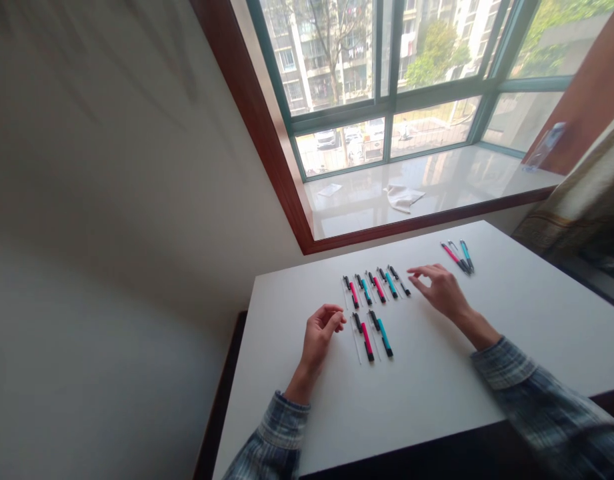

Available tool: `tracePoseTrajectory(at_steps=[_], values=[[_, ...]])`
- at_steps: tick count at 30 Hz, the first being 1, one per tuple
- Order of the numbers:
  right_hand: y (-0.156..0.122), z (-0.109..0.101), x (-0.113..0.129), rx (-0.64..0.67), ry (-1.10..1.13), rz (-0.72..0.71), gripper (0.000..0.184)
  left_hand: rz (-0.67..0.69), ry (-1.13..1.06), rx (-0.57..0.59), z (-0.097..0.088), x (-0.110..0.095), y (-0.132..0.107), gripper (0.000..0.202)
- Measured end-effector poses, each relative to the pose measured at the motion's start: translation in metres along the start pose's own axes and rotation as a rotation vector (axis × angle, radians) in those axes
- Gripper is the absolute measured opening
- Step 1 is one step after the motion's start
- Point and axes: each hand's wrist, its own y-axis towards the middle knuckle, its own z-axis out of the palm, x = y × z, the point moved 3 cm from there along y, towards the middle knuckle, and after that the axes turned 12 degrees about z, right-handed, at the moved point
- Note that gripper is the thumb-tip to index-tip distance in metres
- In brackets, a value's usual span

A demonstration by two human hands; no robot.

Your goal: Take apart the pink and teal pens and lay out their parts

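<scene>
On the white table lies a far row of several pens in red and teal, each in a clear sleeve. Two more, one red pen and one teal pen, lie in a nearer row. My left hand rests loosely curled just left of the red pen, holding nothing I can see. My right hand hovers with fingers spread at the right end of the far row, its fingertips close to the last pen. Three loose pens lie farther right.
A wide window sill behind the table holds a crumpled white cloth and a paper scrap. A white wall stands on the left. A patterned curtain hangs at the right beside the table edge.
</scene>
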Motion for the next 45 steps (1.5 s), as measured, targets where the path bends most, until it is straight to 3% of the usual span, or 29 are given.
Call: tracePoseTrajectory(at_steps=[5,8,18,25,28,31,35,38,41,45], values=[[0.022,-0.028,-0.084,-0.174,-0.291,0.188,0.03,0.019,-0.009,0.003,0.001,-0.002,0.0,0.021],[0.027,-0.034,-0.109,-0.182,-0.406,0.238,0.03,0.024,-0.006,0.013,0.001,-0.002,0.0,0.021],[0.049,-0.026,-0.115,-0.106,-0.591,0.282,0.023,0.025,-0.003,0.002,-0.002,0.0,0.001,0.022],[0.054,-0.023,-0.116,-0.127,-0.466,0.341,0.029,0.014,-0.022,-0.006,-0.003,-0.002,0.001,0.023],[0.051,-0.024,-0.092,-0.198,-0.332,0.218,0.031,0.01,-0.025,-0.008,-0.003,-0.003,0.001,0.023],[0.038,-0.023,-0.037,-0.261,-0.183,-0.019,0.031,0.011,-0.03,-0.003,-0.003,-0.004,0.001,0.026],[0.005,-0.004,0.054,-0.147,0.015,-0.346,0.035,-0.014,-0.08,-0.001,-0.004,-0.003,0.002,0.034],[-0.021,0.02,0.106,-0.017,0.104,-0.533,0.038,0.021,-0.099,-0.011,-0.006,-0.003,0.001,0.044],[-0.035,0.039,0.133,0.108,0.106,-0.631,0.037,0.126,-0.015,0.035,-0.006,-0.007,0.0,0.048],[-0.041,0.047,0.142,0.16,0.158,-0.668,0.038,0.15,0.162,0.121,-0.001,-0.008,-0.003,0.034]])
